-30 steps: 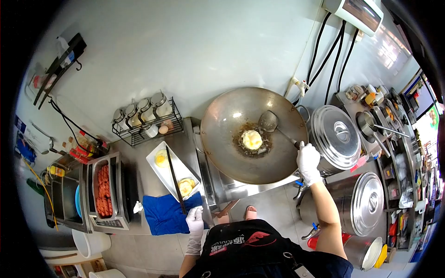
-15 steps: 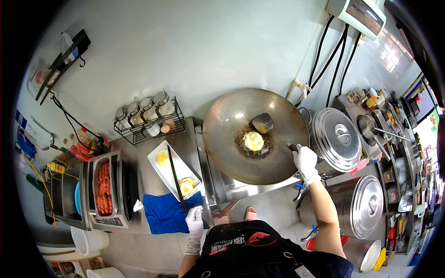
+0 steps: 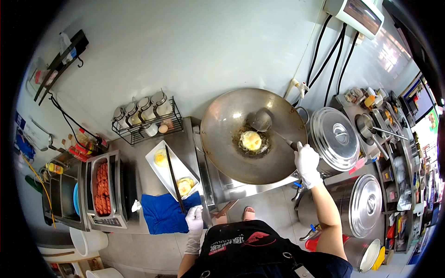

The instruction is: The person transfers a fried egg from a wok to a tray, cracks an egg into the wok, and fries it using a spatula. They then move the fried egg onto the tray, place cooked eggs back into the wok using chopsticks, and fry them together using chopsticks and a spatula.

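My right hand [image 3: 307,164], in a white glove, is closed around the handle of a wok spatula [image 3: 261,121]. The spatula's blade rests inside a large metal wok [image 3: 222,106], just beyond a fried egg [image 3: 251,140] that lies in dark oil at the bottom. My left hand [image 3: 194,220], also gloved, is closed at the near end of a pair of dark chopsticks [image 3: 173,176]. They extend over a white rectangular plate [image 3: 168,173] carrying two fried eggs. A folded blue cloth [image 3: 162,214] lies beside the left hand.
A wire rack [image 3: 134,135] with lidded jars stands against the wall. On the left is a metal container of reddish sausages [image 3: 102,190]. Large lidded pots [image 3: 334,139] crowd the wok's right side. A faucet [image 3: 302,88] projects from the wall behind.
The spatula's blade has shifted slightly left and turned in the wok, its shaft now more visible. My left hand and the chopsticks have hardly moved.
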Action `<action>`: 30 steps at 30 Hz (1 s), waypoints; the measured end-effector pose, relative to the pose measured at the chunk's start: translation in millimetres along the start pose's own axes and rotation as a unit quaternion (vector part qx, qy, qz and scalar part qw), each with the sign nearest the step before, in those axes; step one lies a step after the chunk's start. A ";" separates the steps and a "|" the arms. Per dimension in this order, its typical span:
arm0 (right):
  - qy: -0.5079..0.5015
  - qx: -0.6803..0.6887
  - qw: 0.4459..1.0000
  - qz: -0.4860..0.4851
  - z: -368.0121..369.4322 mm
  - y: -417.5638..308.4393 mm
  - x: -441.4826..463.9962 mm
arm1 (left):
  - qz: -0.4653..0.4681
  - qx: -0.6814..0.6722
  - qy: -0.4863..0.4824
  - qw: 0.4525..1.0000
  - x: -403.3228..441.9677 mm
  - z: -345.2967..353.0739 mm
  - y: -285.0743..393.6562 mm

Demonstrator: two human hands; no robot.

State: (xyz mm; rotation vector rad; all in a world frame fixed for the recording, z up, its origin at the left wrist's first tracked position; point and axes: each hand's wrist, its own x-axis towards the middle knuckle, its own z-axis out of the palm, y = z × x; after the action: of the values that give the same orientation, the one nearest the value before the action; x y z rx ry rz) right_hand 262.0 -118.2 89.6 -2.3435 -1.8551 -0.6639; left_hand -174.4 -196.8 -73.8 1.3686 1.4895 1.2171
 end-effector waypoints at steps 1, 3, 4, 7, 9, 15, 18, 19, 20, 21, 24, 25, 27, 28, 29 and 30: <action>0.006 -0.012 1.000 0.003 2.7 1.4 1.2 | 0.000 -0.001 0.000 1.000 -0.1 0.1 0.7; 0.014 -0.026 1.000 0.009 11.1 6.1 2.9 | 0.000 -0.001 -0.001 1.000 -1.4 -0.7 2.8; 0.018 -0.033 0.999 0.012 17.1 9.3 2.9 | 0.000 -0.002 -0.001 1.000 -1.8 -0.9 3.9; 0.039 -0.039 0.998 0.018 33.3 12.9 1.4 | -0.013 -0.003 0.000 1.000 -4.0 -2.7 2.7; 0.011 -0.036 0.999 0.022 39.7 11.7 -0.6 | -0.019 -0.002 -0.002 1.000 -5.0 -3.5 1.8; -0.047 0.065 0.997 0.005 39.2 -9.5 -8.9 | -0.015 -0.004 -0.004 1.000 -3.6 -1.4 2.2; -0.070 0.079 0.994 0.018 37.5 -14.3 -2.6 | -0.015 -0.011 -0.001 1.000 -1.5 0.9 5.9; -0.073 0.080 0.994 0.030 39.6 -14.1 0.0 | -0.017 -0.015 0.000 1.000 -1.8 0.3 8.3; -0.066 0.081 0.994 0.032 40.0 -12.7 1.0 | -0.020 -0.015 0.002 1.000 -2.4 -0.9 9.8; -0.058 0.080 0.995 0.033 39.5 -10.7 2.2 | -0.022 -0.015 0.004 1.000 -3.0 -1.7 9.4; -0.031 0.071 0.997 0.023 30.1 -5.8 4.7 | -0.031 -0.010 0.008 0.999 -5.2 -4.5 7.0; -0.025 0.067 0.997 0.018 23.7 -4.8 4.7 | -0.034 -0.007 0.009 0.999 -6.6 -5.9 4.7; -0.022 0.057 0.998 0.006 16.1 -3.1 3.7 | -0.035 -0.007 0.010 0.999 -8.8 -7.5 -0.3; -0.030 0.051 0.998 0.004 11.8 -3.4 2.8 | -0.036 -0.007 0.011 0.999 -9.2 -7.7 -3.0; -0.037 0.045 0.998 0.001 6.5 -4.3 1.8 | -0.034 -0.007 0.009 0.999 -8.9 -7.8 -5.9; -0.045 0.039 0.998 -0.001 2.0 -4.9 1.2 | -0.032 -0.007 0.007 0.999 -8.2 -7.5 -5.0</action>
State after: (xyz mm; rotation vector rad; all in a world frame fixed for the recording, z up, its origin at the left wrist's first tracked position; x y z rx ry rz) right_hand 258.2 -115.2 87.2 -2.3594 -1.8824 -0.4849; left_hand -181.8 -205.8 -77.2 1.2960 1.5210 1.1971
